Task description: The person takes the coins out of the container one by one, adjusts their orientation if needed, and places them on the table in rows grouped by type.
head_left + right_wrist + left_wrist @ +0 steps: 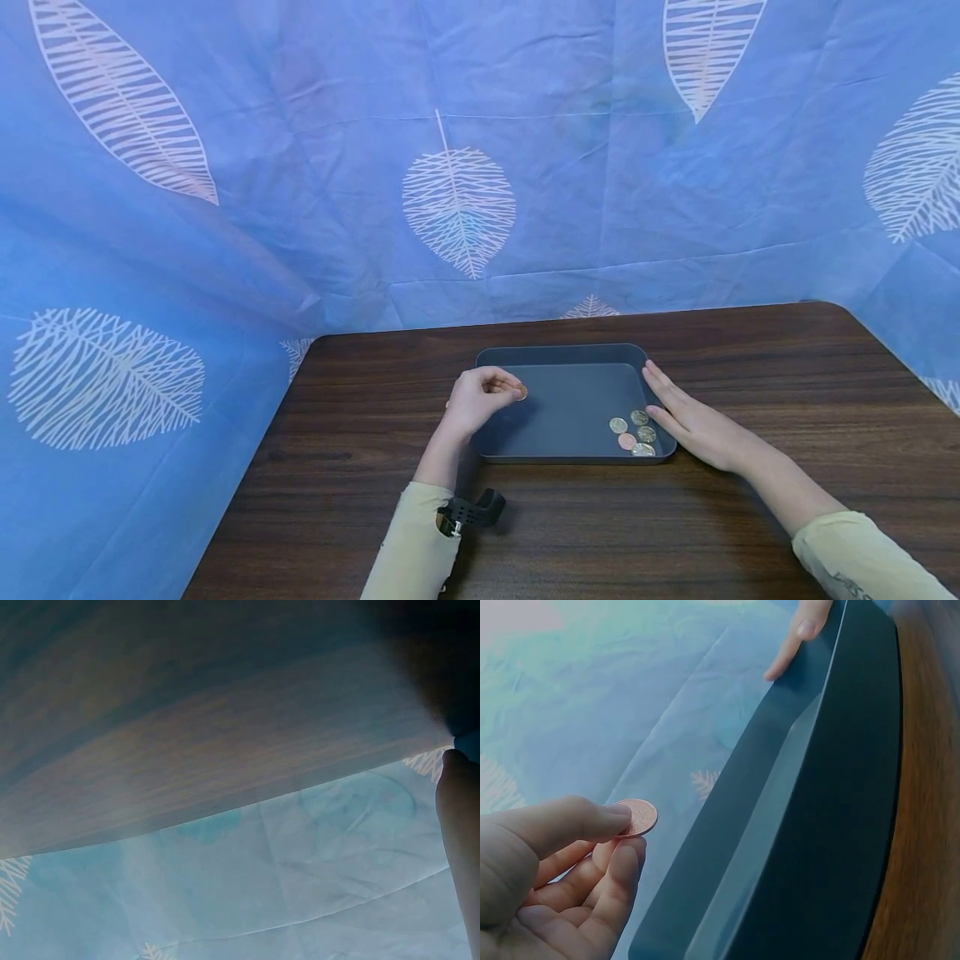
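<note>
My left hand (478, 400) pinches a copper-coloured coin (639, 817) between thumb and fingertips, above the left part of a dark grey tray (555, 392). In the left wrist view the coin's flat face shows beyond the thumb. My right hand (693, 423) lies against the tray's right side with its fingers straight. Inside the tray's near right corner sits a small group of coins: several silver or brassy ones (618, 425) and a copper-coloured one (627, 442). The right wrist view shows only part of a finger (459, 825) at its right edge.
The tray stands on a dark wood-grain table (360, 417). A blue cloth with white leaf prints (337, 183) hangs behind the table and along its sides. A black wrist device (480, 508) is strapped near the left sleeve.
</note>
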{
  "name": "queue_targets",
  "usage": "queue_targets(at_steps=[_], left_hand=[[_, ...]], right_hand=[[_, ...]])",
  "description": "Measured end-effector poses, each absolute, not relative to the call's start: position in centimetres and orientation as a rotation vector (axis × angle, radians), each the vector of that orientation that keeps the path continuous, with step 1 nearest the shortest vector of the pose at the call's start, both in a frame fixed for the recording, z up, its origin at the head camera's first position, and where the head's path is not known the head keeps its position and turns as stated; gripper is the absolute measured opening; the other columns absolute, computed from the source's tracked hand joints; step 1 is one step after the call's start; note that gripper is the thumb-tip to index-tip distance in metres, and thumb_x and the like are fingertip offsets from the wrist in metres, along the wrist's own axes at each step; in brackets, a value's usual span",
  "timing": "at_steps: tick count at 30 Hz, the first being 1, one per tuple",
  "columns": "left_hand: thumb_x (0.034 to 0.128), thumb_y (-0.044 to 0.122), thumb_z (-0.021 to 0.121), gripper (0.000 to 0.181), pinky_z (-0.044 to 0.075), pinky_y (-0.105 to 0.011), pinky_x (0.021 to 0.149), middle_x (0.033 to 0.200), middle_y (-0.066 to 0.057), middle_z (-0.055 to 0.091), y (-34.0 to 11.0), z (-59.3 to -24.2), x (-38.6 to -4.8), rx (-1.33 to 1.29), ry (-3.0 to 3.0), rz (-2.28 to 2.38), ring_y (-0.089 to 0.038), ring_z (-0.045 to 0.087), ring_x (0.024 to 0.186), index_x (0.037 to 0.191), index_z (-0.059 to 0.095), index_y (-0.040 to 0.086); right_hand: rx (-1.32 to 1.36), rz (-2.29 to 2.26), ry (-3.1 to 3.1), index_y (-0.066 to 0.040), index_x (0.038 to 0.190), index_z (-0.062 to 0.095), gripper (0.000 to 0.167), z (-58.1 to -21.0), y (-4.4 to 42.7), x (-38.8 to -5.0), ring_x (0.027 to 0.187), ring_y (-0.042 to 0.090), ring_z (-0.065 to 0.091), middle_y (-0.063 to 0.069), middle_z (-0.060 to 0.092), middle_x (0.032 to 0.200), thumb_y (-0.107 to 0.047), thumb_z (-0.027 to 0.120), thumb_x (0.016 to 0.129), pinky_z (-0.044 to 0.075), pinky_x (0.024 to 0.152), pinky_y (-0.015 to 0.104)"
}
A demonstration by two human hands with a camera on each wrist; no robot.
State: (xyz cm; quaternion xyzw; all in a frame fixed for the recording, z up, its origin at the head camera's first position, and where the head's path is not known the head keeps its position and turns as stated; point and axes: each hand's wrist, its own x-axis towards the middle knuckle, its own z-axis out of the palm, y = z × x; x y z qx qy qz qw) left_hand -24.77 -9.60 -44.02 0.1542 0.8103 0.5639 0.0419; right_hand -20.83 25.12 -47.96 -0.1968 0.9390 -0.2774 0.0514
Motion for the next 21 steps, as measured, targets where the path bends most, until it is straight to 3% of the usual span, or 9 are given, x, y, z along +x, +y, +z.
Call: queue_targets(at_steps=[1, 3, 15, 17, 21], left_hand=[[0.0869, 0.013, 0.071, 0.006, 0.041, -0.055, 0.09, 0.083, 0.0, 0.07, -9.8, -44.1, -24.9, 0.465, 2.469, 1.741, -0.03, 0.064, 0.083, 0.092, 0.073, 0.01], [0.0864, 0.01, 0.071, 0.007, 0.05, -0.051, 0.077, 0.085, -0.003, 0.07, -10.2, -44.3, -25.0, 0.455, 2.437, 1.784, -0.033, 0.063, 0.083, 0.093, 0.073, 0.007], [0.0861, 0.01, 0.071, 0.017, 0.05, -0.052, 0.083, 0.09, -0.012, 0.07, -13.0, -44.5, -25.3, 0.351, 2.346, 1.963, -0.044, 0.061, 0.091, 0.098, 0.07, -0.002], [0.0868, 0.008, 0.07, 0.018, 0.053, -0.045, 0.076, 0.091, -0.015, 0.069, -13.5, -43.7, -24.9, 0.324, 2.352, 1.957, -0.041, 0.063, 0.087, 0.099, 0.069, -0.005], [0.0868, 0.006, 0.07, 0.015, 0.051, -0.045, 0.072, 0.089, -0.015, 0.069, -14.7, -43.8, -24.9, 0.257, 2.345, 1.985, -0.043, 0.061, 0.085, 0.098, 0.069, -0.004]], right_hand=[[-0.598, -0.844, 2.857, -0.017, 0.154, -0.001, 0.065, -47.9, 25.1, -20.8, 0.14, 0.043, 0.015, 0.002, -0.009, 0.159, -0.038, 0.034, 0.105, 0.023, 0.101, 0.065], [-0.598, -0.843, 2.858, -0.017, 0.154, -0.001, 0.065, -47.9, 25.1, -20.8, 0.14, 0.043, 0.015, 0.002, -0.009, 0.159, -0.038, 0.034, 0.105, 0.023, 0.101, 0.065], [-0.601, -0.84, 2.859, -0.016, 0.154, -0.001, 0.064, -47.9, 25.0, -20.8, 0.14, 0.042, 0.014, 0.002, -0.01, 0.159, -0.038, 0.033, 0.105, 0.023, 0.102, 0.064], [-0.601, -0.838, 2.86, -0.016, 0.154, -0.001, 0.064, -47.9, 25.1, -20.8, 0.14, 0.041, 0.014, 0.002, -0.01, 0.159, -0.038, 0.033, 0.105, 0.023, 0.102, 0.064], [-0.604, -0.841, 2.859, -0.016, 0.154, -0.001, 0.064, -48.0, 25.1, -20.8, 0.14, 0.042, 0.014, 0.004, -0.009, 0.159, -0.038, 0.033, 0.105, 0.023, 0.102, 0.064]])
